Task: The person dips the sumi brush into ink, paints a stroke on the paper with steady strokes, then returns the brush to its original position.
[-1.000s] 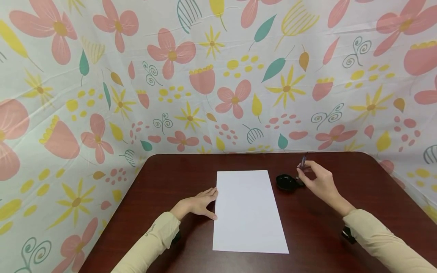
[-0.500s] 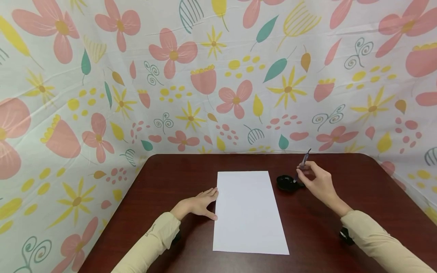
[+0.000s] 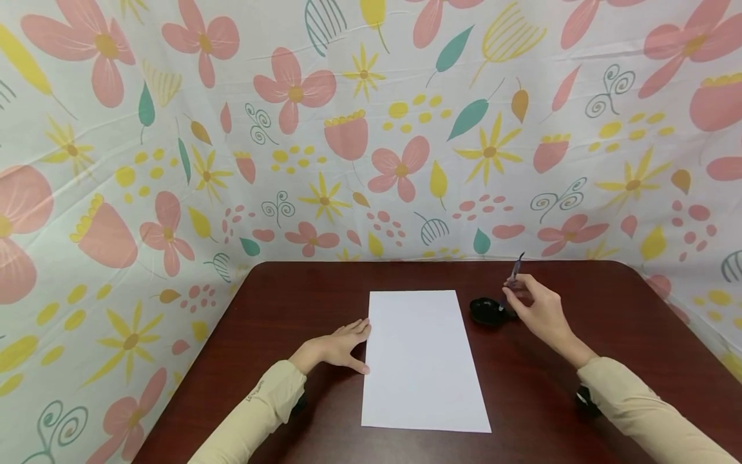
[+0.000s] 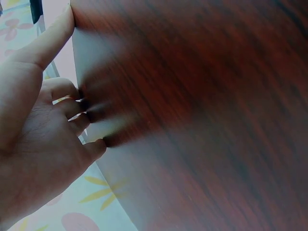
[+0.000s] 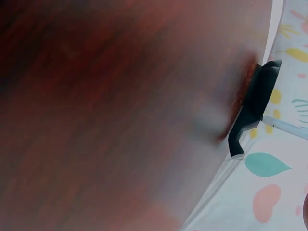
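Note:
A white sheet of paper lies lengthwise on the dark table. My left hand rests at its left edge, fingers spread and the thumb and fingertips touching it. In the left wrist view the palm of this left hand shows, with the fingers slightly bent. To the right of the paper sits a small black dish with a short handle. My right hand pinches a slender pen-like stick with a thin dark upper end. Its pale lower end meets the black dish in the right wrist view.
The reddish-brown table has rounded far corners. A flowered cloth hangs behind it and along the left side. Dark devices are strapped beneath both wrists.
The stick has shifted in my right hand: more of its upper end shows, and its lower end has come down to the dish. My left hand and the paper stay in place.

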### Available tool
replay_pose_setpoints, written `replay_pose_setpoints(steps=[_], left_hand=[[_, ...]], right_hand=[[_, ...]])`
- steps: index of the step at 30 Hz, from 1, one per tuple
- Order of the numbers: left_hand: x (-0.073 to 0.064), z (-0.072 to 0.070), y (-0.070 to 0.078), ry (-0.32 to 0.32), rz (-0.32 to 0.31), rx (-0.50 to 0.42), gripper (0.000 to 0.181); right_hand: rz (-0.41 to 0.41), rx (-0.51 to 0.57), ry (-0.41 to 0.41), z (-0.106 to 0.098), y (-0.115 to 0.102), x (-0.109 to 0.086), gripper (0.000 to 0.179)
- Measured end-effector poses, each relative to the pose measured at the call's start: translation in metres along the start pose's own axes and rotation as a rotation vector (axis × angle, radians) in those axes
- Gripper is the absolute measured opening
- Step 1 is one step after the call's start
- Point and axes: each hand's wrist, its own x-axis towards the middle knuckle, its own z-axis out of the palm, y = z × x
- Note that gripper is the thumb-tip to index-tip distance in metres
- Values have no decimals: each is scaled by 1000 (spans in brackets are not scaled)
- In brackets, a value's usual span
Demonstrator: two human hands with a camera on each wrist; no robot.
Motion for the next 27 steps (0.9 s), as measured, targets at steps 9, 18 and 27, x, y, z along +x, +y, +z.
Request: replay_pose_setpoints(steps=[9, 18, 27], left_hand=[[-1, 0, 0, -2, 14, -18, 97], [-2, 0, -2, -1, 25, -24, 97], [-2, 1, -2, 2, 24, -34, 97]], right_hand=[[26, 21, 26, -3, 2, 2, 30], [51, 44, 37, -3, 6, 2, 31], [39, 79, 6, -7, 4, 1, 28]])
